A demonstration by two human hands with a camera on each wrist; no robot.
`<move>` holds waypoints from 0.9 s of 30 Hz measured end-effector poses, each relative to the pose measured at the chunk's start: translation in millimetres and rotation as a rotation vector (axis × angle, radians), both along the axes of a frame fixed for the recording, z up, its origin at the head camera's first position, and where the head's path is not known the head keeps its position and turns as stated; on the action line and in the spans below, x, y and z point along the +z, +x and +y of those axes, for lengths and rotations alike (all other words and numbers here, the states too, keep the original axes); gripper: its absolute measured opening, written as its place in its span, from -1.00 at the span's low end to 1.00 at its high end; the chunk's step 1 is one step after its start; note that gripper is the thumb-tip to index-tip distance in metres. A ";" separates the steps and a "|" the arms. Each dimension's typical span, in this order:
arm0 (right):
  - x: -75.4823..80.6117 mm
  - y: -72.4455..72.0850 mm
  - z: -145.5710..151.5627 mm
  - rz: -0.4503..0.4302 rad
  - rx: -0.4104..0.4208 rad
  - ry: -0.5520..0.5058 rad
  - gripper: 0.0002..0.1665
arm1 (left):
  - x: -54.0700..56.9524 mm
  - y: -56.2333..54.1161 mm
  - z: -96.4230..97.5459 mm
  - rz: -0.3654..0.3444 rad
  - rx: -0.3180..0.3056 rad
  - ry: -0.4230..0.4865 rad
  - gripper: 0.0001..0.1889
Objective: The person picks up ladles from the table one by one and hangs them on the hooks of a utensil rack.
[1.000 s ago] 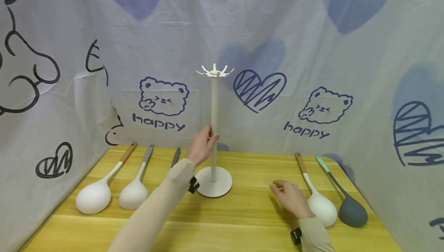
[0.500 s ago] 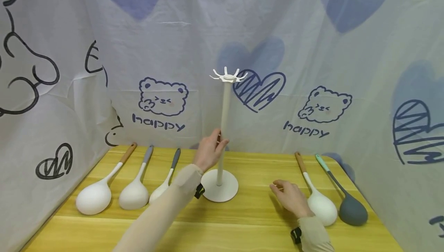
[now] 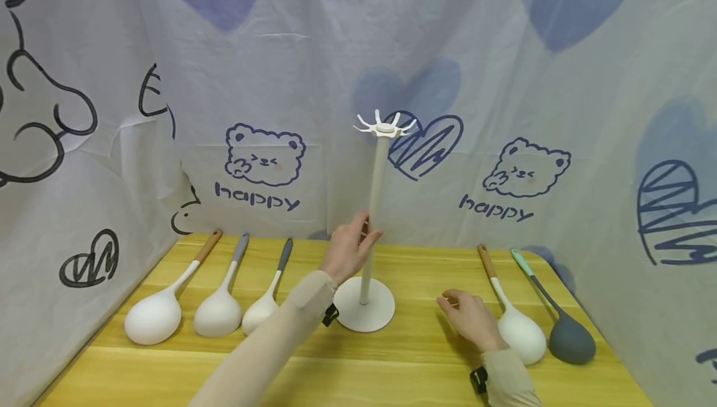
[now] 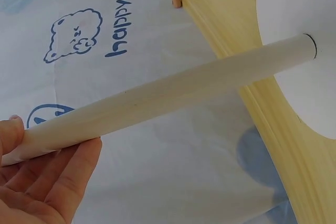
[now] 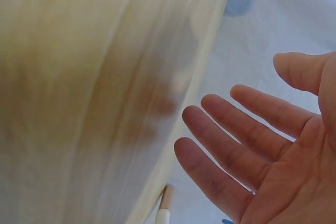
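Observation:
A white utensil stand (image 3: pixel 378 177) with a ring of hooks on top and a round base leans a little to the right at the middle of the table. My left hand (image 3: pixel 348 248) grips its pole about halfway up, the thumb on one side and the fingers on the other, as the left wrist view (image 4: pixel 47 177) of the hand confirms. Over the table on the right, my right hand (image 3: pixel 472 320) hovers with loosely extended fingers and holds nothing. Just beside it lies a white ladle with a brown handle (image 3: pixel 521 335).
A dark grey ladle with a mint handle tip (image 3: pixel 571 338) lies at the far right. On the left are three white ladles: one brown-handled (image 3: pixel 153 318), one grey-handled (image 3: pixel 218 313) and a smaller dark-handled one (image 3: pixel 260 312). Printed cloth (image 3: pixel 336 52) hangs around the wooden table (image 3: pixel 392 369).
My left hand has moved the stand to the right and slightly nearer, and its pole now tilts. The smallest left ladle has come into view behind my arm. My right hand stays put.

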State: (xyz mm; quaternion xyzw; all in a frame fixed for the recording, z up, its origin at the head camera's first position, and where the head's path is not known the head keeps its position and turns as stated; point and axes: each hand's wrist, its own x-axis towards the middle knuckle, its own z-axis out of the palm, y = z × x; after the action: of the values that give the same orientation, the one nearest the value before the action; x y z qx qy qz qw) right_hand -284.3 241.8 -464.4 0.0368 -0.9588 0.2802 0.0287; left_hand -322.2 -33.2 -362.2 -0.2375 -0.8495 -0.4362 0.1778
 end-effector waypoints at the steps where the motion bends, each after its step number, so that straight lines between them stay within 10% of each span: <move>1: -0.2 0.3 -0.3 0.004 -0.001 -0.001 -0.46 | -0.3 0.7 0.0 -0.001 -0.001 0.004 -0.76; 27: 2.0 -0.6 -16.5 0.062 -0.001 -0.020 -0.47 | -4.9 -0.1 -9.7 -0.050 -0.066 0.001 -0.63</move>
State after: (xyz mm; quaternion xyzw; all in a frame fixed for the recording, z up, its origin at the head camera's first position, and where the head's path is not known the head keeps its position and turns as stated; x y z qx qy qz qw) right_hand -284.9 225.3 -462.4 0.0448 -0.9546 0.2886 0.0588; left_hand -322.3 -42.9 -367.1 -0.2541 -0.8452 -0.4482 0.1421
